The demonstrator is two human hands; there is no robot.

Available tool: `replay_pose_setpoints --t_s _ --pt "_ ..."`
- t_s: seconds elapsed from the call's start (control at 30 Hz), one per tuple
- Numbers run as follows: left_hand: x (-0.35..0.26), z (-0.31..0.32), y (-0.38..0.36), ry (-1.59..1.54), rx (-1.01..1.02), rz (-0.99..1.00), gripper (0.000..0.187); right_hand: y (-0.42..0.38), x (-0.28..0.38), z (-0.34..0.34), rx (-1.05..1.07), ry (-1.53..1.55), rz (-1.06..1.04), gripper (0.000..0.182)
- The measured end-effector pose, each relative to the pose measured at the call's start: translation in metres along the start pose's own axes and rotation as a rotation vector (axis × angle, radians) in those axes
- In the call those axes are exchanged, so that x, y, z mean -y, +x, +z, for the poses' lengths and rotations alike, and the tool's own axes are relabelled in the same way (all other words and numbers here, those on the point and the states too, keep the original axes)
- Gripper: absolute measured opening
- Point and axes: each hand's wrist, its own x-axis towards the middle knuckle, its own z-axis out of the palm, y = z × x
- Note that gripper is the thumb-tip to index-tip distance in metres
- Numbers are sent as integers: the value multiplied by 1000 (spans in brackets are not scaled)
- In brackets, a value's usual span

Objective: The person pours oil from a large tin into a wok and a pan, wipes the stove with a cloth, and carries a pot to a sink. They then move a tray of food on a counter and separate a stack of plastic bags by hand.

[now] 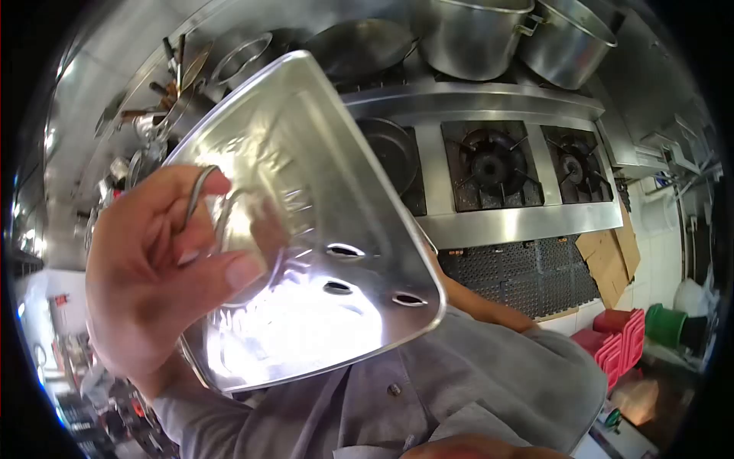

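Note:
A shiny rectangular steel lid [352, 199] with a rolled rim and three slots is held up, tilted, in front of my chest. My left hand [153, 260] is at its left side, fingers curled and a finger hooked through a thin bent metal handle [200, 191]. How that handle joins the lid cannot be made out. My right forearm [482, 301] reaches behind the lid's right edge; the hand and its fingers are hidden there. Bright glare covers the lid's lower part.
A steel gas range with burners [489, 164] stands beyond the lid, carrying a dark frying pan [386, 153]. Large pots [475, 38] and a wok [359, 50] line the back. Utensils [172, 84] hang at the left. A black rubber mat [512, 279], cardboard [608, 264] and red crates [612, 344] lie at the right.

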Motion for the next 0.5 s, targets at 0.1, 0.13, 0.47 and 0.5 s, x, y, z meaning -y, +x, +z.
replay_pose_setpoints --t_s 0.1,0.13,0.47,0.5 --pt "1 -21 60 16 177 105 50 41 -14 -12 -13 235 -115 39" --pt "2 -26 81 43 269 177 48 51 -16 -18 -7 341 -150 39" --pt "8 -27 252 249 492 419 35 71 47 5 -359 298 -388 42" --pt "6 -24 267 236 500 424 35 75 51 -1 -394 301 -377 43"
